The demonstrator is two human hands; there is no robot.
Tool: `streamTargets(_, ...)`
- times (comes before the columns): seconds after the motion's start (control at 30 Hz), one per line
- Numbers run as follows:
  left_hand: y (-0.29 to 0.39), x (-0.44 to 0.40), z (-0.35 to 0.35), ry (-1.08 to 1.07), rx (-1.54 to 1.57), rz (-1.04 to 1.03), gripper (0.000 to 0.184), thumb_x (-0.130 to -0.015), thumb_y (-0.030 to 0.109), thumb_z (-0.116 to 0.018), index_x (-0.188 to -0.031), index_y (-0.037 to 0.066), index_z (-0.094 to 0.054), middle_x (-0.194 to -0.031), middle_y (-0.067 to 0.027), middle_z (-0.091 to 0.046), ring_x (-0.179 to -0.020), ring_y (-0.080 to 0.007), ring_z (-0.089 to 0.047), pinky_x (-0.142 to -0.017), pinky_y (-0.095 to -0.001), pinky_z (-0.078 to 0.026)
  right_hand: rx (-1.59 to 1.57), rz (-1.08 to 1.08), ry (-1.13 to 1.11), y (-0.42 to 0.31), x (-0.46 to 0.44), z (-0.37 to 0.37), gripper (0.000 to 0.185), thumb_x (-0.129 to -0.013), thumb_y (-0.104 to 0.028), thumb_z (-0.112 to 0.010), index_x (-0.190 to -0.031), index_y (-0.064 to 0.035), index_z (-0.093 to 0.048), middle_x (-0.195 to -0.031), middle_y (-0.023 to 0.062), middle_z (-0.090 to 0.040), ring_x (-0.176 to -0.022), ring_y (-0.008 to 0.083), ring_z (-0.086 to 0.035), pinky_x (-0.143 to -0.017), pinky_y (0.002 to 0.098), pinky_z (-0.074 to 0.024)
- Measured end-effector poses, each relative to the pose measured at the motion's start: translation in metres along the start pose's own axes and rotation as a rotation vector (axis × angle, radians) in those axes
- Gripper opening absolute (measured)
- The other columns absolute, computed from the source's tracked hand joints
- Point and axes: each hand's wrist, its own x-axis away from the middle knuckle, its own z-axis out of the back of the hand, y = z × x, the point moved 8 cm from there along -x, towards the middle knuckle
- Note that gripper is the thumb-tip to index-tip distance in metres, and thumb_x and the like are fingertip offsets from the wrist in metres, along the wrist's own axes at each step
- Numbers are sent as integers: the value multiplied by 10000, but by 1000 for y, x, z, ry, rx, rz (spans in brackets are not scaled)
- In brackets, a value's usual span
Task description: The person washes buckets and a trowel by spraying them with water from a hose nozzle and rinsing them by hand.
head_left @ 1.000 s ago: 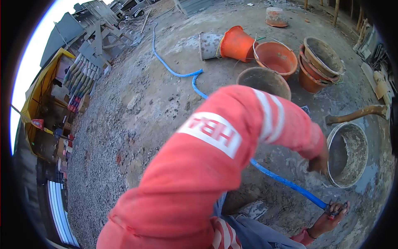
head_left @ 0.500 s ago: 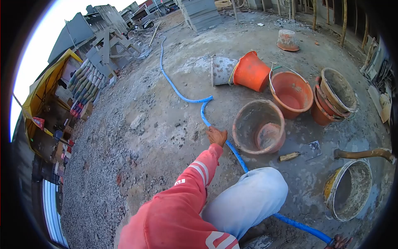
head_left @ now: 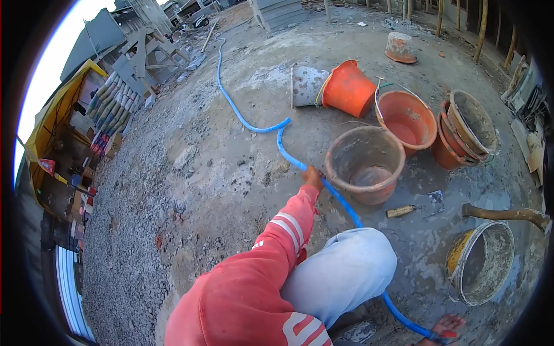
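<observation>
A blue hose (head_left: 341, 200) runs across the ground and passes beneath my bent knee. My left hand (head_left: 313, 176) is closed around it, beside the large mortar-stained bucket (head_left: 372, 193). At the lower right edge, my right hand (head_left: 448, 324) is partly cut off, with its fingers stretched out. It is right against the near end of the hose, where a small red part shows. A yellow-sided bucket (head_left: 453, 256) with a crusted rim lies tipped above my right hand.
An orange bucket (head_left: 359, 92) lies on its side beside a grey-spattered one (head_left: 306, 86). To the right are another orange bucket (head_left: 407, 138) and a stack of buckets (head_left: 444, 151). A trowel (head_left: 401, 211) and a curved wooden handle (head_left: 502, 213) lie near the tipped bucket. Gravel (head_left: 130, 230) covers the left.
My left hand has shifted slightly right along the hose, lifting that stretch a little. My right hand and the hose's near end have moved left, and the hand now shows more fully.
</observation>
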Motion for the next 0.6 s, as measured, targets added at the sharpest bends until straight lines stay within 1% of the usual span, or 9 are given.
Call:
streamTargets(0.07,11,27,-31,-250,469,165,360,-1005,439,-538,-992,81,-505,-631,-34,-462,-497,-183,-441,-460,-370,-399,-146,-414,-955,40,58,-13,822,-897,-511,-571,-1541,-32,-392,-1479,134,-551,-1391,280,-483,-1214,539,-244)
streamTargets(0.1,21,46,-32,-244,471,172,360,-1005,439,-538,-992,81,-505,-631,-34,-462,-497,-183,-441,-460,-370,-399,-145,-381,-907,52,76,12,841,-888,-535,-572,-1539,-33,-393,-1484,131,-543,-1404,285,-464,-1215,544,-235)
streamTargets(0.17,42,85,-51,-504,761,243,379,-1052,464,-466,-916,110,-481,-600,6,-324,-457,-117,-309,-444,-283,-298,130,-426,-546,70,101,50,828,-892,-536,-569,-1526,-31,-399,-1475,134,-545,-1368,281,-464,-1185,535,-241)
streamTargets(0.2,41,89,-44,-505,755,250,379,-1052,464,-466,-916,110,-481,-600,6,-324,-457,-117,-309,-444,-283,-298,262,-463,-417,75,115,60,821,-894,-536,-567,-1519,-30,-403,-1471,135,-546,-1350,279,-464,-1170,531,-244)
streamTargets(0.27,52,112,-53,-906,1013,329,404,-1062,475,-438,-909,103,-475,-601,14,-340,-467,-116,-320,-461,-270,-319,437,-567,-321,82,143,65,808,-897,-537,-564,-1506,-29,-409,-1462,138,-547,-1314,276,-464,-1139,522,-250)
streamTargets(0.4,35,117,-25,-917,996,406,435,-1056,497,-429,-893,96,-470,-599,16,-330,-490,-122,-334,-501,-289,-353,631,-717,-326,89,178,42,783,-905,-539,-558,-1481,-25,-423,-1445,143,-550,-1242,268,-464,-1078,505,-262)
streamTargets(0.43,20,105,-10,-802,887,392,441,-1050,506,-437,-894,94,-474,-602,13,-330,-503,-124,-346,-520,-305,-366,655,-736,-343,90,182,34,777,-907,-539,-557,-1474,-24,-426,-1440,144,-551,-1224,267,-464,-1063,500,-265)
streamTargets(0.47,8,93,0,-697,777,376,448,-1045,514,-445,-896,93,-478,-605,11,-331,-517,-126,-358,-539,-322,-379,664,-736,-354,89,184,27,771,-909,-539,-555,-1468,-23,-430,-1436,145,-552,-1206,265,-464,-1048,496,-268)
streamTargets(0.6,-12,70,28,-701,697,406,453,-1024,524,-491,-899,89,-476,-627,4,-358,-553,-153,-390,-570,-344,-398,659,-667,-388,71,172,0,748,-916,-541,-549,-1442,-20,-443,-1418,150,-555,-1134,257,-464,-987,479,-280)
